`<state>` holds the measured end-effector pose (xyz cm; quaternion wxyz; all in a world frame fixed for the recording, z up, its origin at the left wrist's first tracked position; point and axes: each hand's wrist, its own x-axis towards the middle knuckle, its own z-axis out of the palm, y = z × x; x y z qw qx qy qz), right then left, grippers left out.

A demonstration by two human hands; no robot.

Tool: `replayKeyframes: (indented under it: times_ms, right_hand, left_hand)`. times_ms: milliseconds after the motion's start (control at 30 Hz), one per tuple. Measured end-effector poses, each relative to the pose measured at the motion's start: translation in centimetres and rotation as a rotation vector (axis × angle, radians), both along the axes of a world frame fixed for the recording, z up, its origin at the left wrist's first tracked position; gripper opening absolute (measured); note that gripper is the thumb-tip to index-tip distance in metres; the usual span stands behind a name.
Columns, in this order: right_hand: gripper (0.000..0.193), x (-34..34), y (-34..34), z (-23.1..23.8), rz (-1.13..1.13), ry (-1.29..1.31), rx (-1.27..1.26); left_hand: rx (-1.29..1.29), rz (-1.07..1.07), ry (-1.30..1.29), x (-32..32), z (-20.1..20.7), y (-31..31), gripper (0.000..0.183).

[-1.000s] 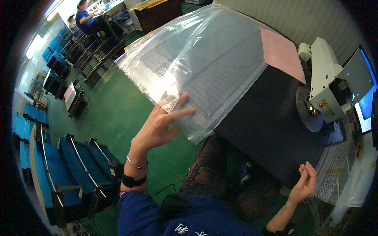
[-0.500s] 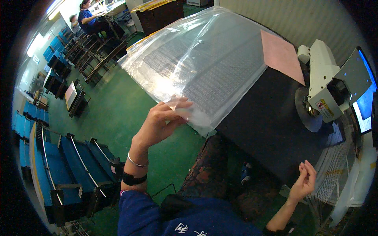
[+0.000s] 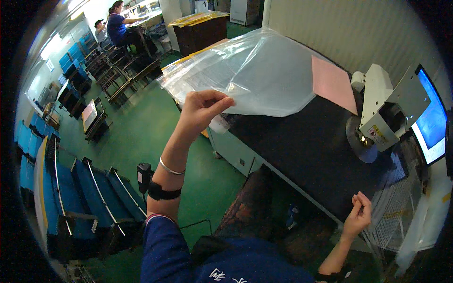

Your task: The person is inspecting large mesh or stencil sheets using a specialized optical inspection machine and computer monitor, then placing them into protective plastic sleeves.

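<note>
My left hand [image 3: 203,113] is pinched on the near edge of a clear plastic sheet [image 3: 278,80], which lifts and curls at the fingertips. Most of the sheet lies over the left and far part of a black-topped table [image 3: 297,141]. Beneath it, part of a stack of printed sheets shows dimly. Low at the right, my right hand [image 3: 357,217] is held by the table's near edge, its fingers curled together and nothing visible in them. A pink sheet [image 3: 332,85] lies at the plastic's right side.
At the right stand a white machine with a round disc [image 3: 361,141] and a lit monitor [image 3: 432,122]. Clear patterned sheets [image 3: 396,212] hang beside my right hand. Blue racks [image 3: 94,198] stand at the left on the green floor. Farther back, two people sit at a lit bench.
My left hand has moved up, folding the sheet's near edge back and uncovering more black tabletop and the table's side. The right hand has barely moved.
</note>
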<state>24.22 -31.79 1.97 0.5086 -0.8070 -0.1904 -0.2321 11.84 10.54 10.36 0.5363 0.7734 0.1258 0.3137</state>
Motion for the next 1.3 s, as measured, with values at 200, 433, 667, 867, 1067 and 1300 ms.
replayKeyframes:
  times_ms: [200, 433, 667, 867, 1067, 1300]
  right_hand:
    - [0.013, 0.0, -0.1, 0.0, 0.048, -0.057, -0.001]
    - [0.013, -1.6, 1.8, 1.7, 0.156, 0.130, 0.229]
    - [0.012, -7.6, 13.2, 5.3, 0.717, 0.456, 0.240]
    - [0.025, -8.5, 21.9, 8.5, 0.742, -0.052, -0.141]
    - [0.048, -7.5, 28.1, 6.0, 0.651, -0.336, -0.478]
    - [0.016, -3.8, 28.9, 6.4, 0.556, -0.073, -0.499]
  left_hand:
    - [0.107, 0.004, -0.126, 1.0, 2.0, 0.7, 0.013]
    - [0.320, 0.066, -0.250, -2.1, 0.1, -2.4, 0.004]
    - [0.336, 0.184, -0.110, -4.4, -4.8, -4.4, 0.004]
    - [0.598, 0.077, -0.226, -4.0, -6.2, -5.5, 0.015]
    - [0.616, -0.109, -0.165, -3.9, -8.2, -4.9, 0.025]
    - [0.517, 0.091, 0.071, -4.2, -8.6, 4.8, 0.024]
